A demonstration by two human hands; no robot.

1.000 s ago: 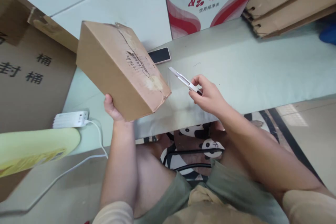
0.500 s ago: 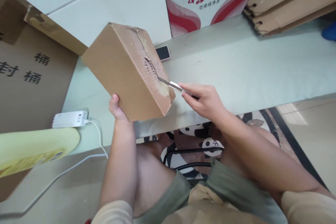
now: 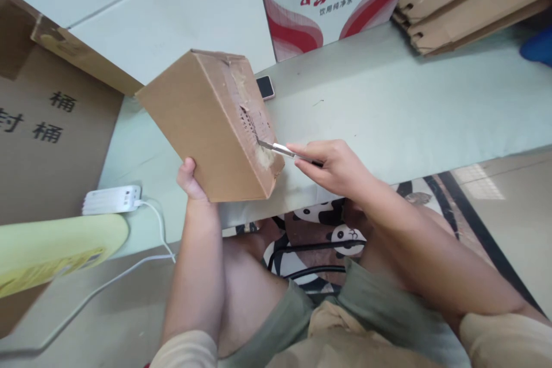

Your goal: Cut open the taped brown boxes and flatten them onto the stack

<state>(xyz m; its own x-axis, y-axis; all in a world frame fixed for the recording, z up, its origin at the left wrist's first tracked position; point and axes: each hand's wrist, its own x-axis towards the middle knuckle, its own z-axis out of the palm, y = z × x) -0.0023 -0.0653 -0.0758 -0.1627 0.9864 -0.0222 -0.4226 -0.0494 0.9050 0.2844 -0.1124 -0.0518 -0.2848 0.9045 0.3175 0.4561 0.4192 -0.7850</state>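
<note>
My left hand (image 3: 190,179) grips the near bottom edge of a brown cardboard box (image 3: 202,126) and holds it tilted above the pale green table (image 3: 388,109). The box's right face carries a torn, taped seam. My right hand (image 3: 334,165) is closed on a utility knife (image 3: 280,150). The blade tip touches the seam low on that face. A black phone (image 3: 265,87) lies on the table behind the box, partly hidden by it.
A white and red printed carton (image 3: 328,0) stands at the back. Flattened cardboard (image 3: 470,0) is stacked at the back right, a large brown carton (image 3: 47,126) sits left. A white power strip (image 3: 111,200) with cable lies near a yellow object (image 3: 56,247).
My left hand turned the box so its seam faces right. My right hand brought the knife leftward from open air until the blade met the seam.
</note>
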